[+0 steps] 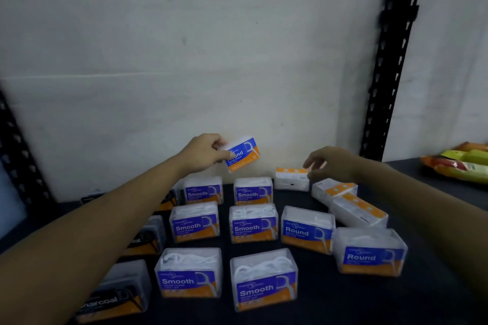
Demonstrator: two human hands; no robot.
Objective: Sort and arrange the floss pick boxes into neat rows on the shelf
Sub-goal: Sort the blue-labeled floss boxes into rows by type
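My left hand (204, 152) holds a tilted "Round" floss box (241, 153) in the air above the back of the dark shelf (330, 298). My right hand (330, 163) pinches the top of a box lying label-back (291, 179) at the rear. Two columns of "Smooth" boxes (253, 223) stand upright in rows in the middle. Two upright "Round" boxes (306, 229) stand to their right. Dark "Charcoal" boxes (116, 293) line the left, partly hidden by my left arm. Two more boxes (356, 210) lie askew at back right.
A white wall (184, 60) closes the back of the shelf. Black slotted uprights (390, 60) stand at right and left. Colourful packets (462, 163) lie on the shelf at far right.
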